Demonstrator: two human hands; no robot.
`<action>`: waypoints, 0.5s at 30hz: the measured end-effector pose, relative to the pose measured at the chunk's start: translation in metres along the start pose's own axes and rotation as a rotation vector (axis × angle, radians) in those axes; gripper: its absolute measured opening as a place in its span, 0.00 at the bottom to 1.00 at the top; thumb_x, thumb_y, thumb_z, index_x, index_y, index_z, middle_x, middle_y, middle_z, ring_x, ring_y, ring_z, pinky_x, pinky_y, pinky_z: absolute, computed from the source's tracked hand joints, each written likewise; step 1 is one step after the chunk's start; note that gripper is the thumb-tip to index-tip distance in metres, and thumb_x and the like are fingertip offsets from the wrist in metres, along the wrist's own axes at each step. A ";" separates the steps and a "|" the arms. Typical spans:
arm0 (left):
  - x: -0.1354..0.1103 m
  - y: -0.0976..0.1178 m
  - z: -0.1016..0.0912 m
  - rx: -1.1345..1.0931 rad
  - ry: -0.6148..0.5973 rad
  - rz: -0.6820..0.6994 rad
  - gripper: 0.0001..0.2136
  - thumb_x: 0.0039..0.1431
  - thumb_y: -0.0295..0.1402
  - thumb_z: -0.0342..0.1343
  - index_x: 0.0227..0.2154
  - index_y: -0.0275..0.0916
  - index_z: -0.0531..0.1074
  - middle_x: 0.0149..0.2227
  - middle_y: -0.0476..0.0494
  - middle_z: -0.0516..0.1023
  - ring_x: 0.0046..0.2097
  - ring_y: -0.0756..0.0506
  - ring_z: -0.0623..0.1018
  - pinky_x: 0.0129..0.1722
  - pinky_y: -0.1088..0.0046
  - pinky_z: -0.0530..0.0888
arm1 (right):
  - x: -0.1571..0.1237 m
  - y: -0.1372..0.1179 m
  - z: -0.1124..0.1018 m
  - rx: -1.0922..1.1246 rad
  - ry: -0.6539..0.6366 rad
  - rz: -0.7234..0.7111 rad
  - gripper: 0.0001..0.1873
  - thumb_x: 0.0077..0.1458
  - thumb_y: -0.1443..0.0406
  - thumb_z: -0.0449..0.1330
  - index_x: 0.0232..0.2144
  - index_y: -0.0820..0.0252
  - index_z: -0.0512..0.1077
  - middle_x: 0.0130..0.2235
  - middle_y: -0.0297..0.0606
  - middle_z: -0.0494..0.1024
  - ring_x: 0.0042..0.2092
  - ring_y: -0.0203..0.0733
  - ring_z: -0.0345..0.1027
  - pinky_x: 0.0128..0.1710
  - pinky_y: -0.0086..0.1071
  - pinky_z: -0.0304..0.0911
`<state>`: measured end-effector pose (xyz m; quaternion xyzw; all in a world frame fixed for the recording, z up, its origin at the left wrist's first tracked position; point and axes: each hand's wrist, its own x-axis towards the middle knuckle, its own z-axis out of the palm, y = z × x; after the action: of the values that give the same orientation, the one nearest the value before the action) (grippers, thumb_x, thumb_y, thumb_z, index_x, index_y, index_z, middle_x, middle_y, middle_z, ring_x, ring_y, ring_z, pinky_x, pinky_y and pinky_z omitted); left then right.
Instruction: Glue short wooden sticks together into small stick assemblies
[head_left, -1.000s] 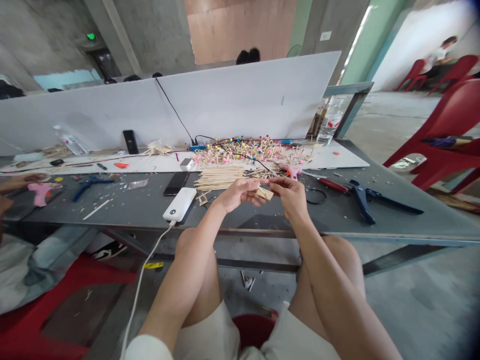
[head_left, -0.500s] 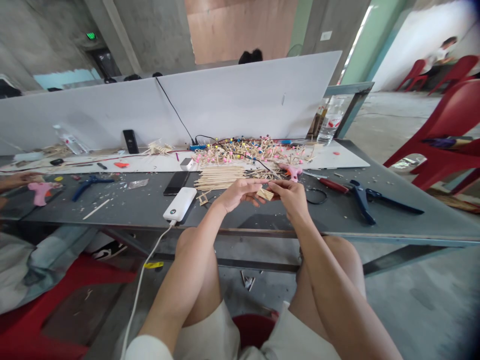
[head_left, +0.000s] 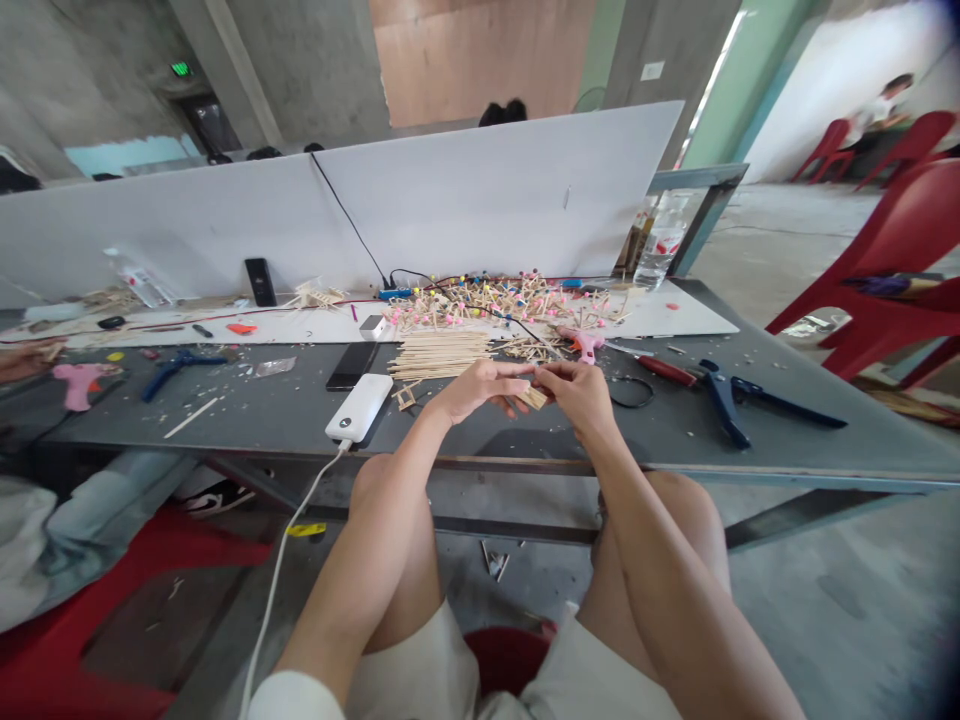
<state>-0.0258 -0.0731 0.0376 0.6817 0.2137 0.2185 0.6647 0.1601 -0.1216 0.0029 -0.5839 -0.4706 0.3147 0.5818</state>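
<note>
Both hands (head_left: 480, 390) hold a wooden piece (head_left: 533, 398) — above the grey table (head_left: 656, 435).

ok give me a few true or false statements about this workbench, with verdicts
1. The left hand holds a small wooden piece, with the right hand close against it. True.
2. A white cable runs into the white power bank. True.
3. The white power bank lies to the right of both hands. False: it lies to their left.
4. Bare sticks lie side by side behind the left hand. True.
5. The glue gun nearest the right hand is green. False: the pink glue gun is nearest.
</note>
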 end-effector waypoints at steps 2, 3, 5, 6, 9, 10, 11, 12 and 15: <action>0.000 0.000 0.000 0.031 -0.011 0.006 0.33 0.57 0.42 0.65 0.62 0.31 0.67 0.42 0.32 0.83 0.39 0.42 0.83 0.36 0.68 0.78 | 0.000 -0.002 -0.001 -0.042 0.004 -0.008 0.12 0.47 0.58 0.64 0.28 0.62 0.81 0.25 0.38 0.80 0.26 0.41 0.72 0.27 0.32 0.67; 0.000 0.000 0.001 0.044 -0.017 0.011 0.33 0.57 0.42 0.64 0.62 0.31 0.68 0.42 0.32 0.83 0.39 0.42 0.83 0.36 0.68 0.78 | 0.000 -0.003 -0.001 -0.059 0.005 -0.012 0.12 0.47 0.59 0.64 0.28 0.62 0.81 0.24 0.38 0.80 0.26 0.41 0.72 0.27 0.32 0.67; 0.000 0.000 0.002 0.063 -0.028 0.018 0.32 0.57 0.42 0.64 0.62 0.32 0.68 0.42 0.33 0.83 0.39 0.42 0.83 0.36 0.69 0.78 | 0.000 -0.003 -0.002 -0.080 0.010 -0.019 0.11 0.47 0.59 0.63 0.27 0.62 0.80 0.23 0.38 0.80 0.26 0.42 0.73 0.26 0.31 0.66; 0.000 0.000 0.002 0.069 -0.034 0.019 0.32 0.58 0.42 0.64 0.62 0.32 0.68 0.43 0.33 0.83 0.39 0.42 0.83 0.36 0.69 0.78 | 0.000 -0.003 -0.002 -0.086 0.014 -0.023 0.11 0.47 0.59 0.63 0.27 0.62 0.80 0.23 0.37 0.79 0.25 0.42 0.72 0.26 0.31 0.66; 0.001 0.000 0.003 0.076 -0.040 0.019 0.32 0.58 0.42 0.63 0.62 0.33 0.68 0.43 0.32 0.83 0.40 0.42 0.83 0.36 0.70 0.78 | 0.000 -0.002 -0.002 -0.092 0.026 -0.035 0.11 0.47 0.60 0.63 0.26 0.61 0.79 0.23 0.37 0.79 0.24 0.41 0.71 0.25 0.31 0.65; 0.001 0.001 0.004 0.076 -0.041 0.019 0.32 0.58 0.42 0.63 0.62 0.33 0.68 0.43 0.32 0.83 0.40 0.42 0.83 0.36 0.69 0.78 | 0.000 -0.002 -0.002 -0.089 0.028 -0.035 0.11 0.47 0.60 0.63 0.25 0.61 0.79 0.22 0.37 0.79 0.24 0.40 0.71 0.25 0.31 0.65; 0.001 0.001 0.004 0.074 -0.041 0.018 0.32 0.58 0.42 0.63 0.63 0.33 0.67 0.43 0.32 0.83 0.40 0.42 0.83 0.35 0.69 0.78 | 0.000 -0.001 -0.002 -0.081 0.028 -0.033 0.11 0.47 0.60 0.63 0.25 0.61 0.79 0.22 0.37 0.78 0.24 0.40 0.71 0.25 0.31 0.65; 0.001 0.001 0.004 0.067 -0.040 0.016 0.32 0.57 0.42 0.64 0.63 0.33 0.67 0.43 0.32 0.83 0.40 0.42 0.83 0.35 0.69 0.78 | 0.000 -0.001 -0.002 -0.065 0.027 -0.028 0.11 0.47 0.59 0.63 0.26 0.61 0.79 0.22 0.37 0.78 0.25 0.40 0.71 0.25 0.31 0.65; 0.001 0.002 0.004 0.015 -0.034 0.011 0.33 0.57 0.42 0.64 0.63 0.33 0.67 0.43 0.32 0.83 0.39 0.42 0.83 0.35 0.70 0.78 | 0.001 -0.001 -0.001 0.016 0.031 -0.012 0.11 0.46 0.58 0.63 0.27 0.61 0.79 0.23 0.37 0.78 0.25 0.40 0.70 0.26 0.31 0.66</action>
<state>-0.0222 -0.0756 0.0391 0.6914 0.2001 0.2089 0.6620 0.1607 -0.1212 0.0036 -0.5813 -0.4626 0.3059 0.5954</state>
